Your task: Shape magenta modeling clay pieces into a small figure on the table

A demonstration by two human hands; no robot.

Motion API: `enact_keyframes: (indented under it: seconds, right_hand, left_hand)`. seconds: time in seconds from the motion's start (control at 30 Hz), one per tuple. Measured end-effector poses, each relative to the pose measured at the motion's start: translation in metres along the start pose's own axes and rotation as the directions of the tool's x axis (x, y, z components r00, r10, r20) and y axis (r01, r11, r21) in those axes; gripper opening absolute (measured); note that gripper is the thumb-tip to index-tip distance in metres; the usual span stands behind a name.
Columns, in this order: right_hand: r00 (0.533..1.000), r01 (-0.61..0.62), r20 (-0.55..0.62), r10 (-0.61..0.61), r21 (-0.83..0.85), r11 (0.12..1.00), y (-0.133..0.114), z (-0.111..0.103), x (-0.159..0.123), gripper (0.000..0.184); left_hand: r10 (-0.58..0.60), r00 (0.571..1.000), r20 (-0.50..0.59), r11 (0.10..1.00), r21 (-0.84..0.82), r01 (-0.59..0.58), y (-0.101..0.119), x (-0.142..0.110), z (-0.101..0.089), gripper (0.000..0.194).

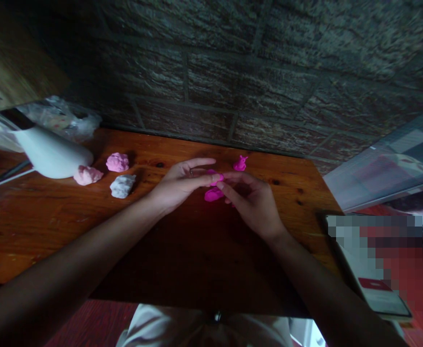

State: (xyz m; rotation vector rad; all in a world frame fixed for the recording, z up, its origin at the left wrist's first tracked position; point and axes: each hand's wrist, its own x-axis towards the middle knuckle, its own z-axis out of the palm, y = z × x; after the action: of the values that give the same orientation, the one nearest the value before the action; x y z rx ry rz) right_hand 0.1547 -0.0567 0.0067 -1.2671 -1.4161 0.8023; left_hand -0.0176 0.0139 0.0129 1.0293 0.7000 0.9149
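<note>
Both my hands meet over the middle of the wooden table (88, 226). My left hand (180, 183) has its fingers stretched out and pressed against a small piece of bright magenta clay (216, 178). My right hand (251, 200) curls its fingers round the same clay from the other side. A second flattened magenta lump (213, 194) lies just below the fingers. A small magenta clay figure (240, 164) stands on the table just behind the hands.
Three clay lumps lie at the left: light pink (117, 162), pale pink (87, 175) and white (122, 185). A white lamp base (50, 152) and a clear plastic bag (61, 115) sit beyond them. A book (370, 270) lies at the right. A stone-pattern wall stands behind.
</note>
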Motion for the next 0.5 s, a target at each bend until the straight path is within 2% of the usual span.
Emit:
enact_keyframes:
  seconds: [0.13, 0.27, 0.5]
  right_hand:
    - [1.000, -0.010, -0.018, 0.010, 0.005, 1.000, -0.0001, -0.0012, 0.0001, 0.025]
    - [0.999, -0.037, -0.021, 0.038, 0.060, 0.998, -0.0015, -0.0023, 0.0006, 0.032]
    - [0.998, -0.060, -0.002, 0.062, 0.174, 0.983, -0.0044, -0.0008, 0.0020, 0.039]
  left_hand:
    - [0.032, 0.999, 0.013, 0.999, -0.005, -0.032, 0.0008, 0.0006, -0.0002, 0.050]
    - [0.055, 0.998, 0.013, 0.998, 0.029, -0.056, 0.0005, 0.0008, -0.0004, 0.056]
    - [0.085, 0.996, 0.028, 0.995, 0.049, -0.086, -0.0006, 0.0001, -0.0008, 0.056]
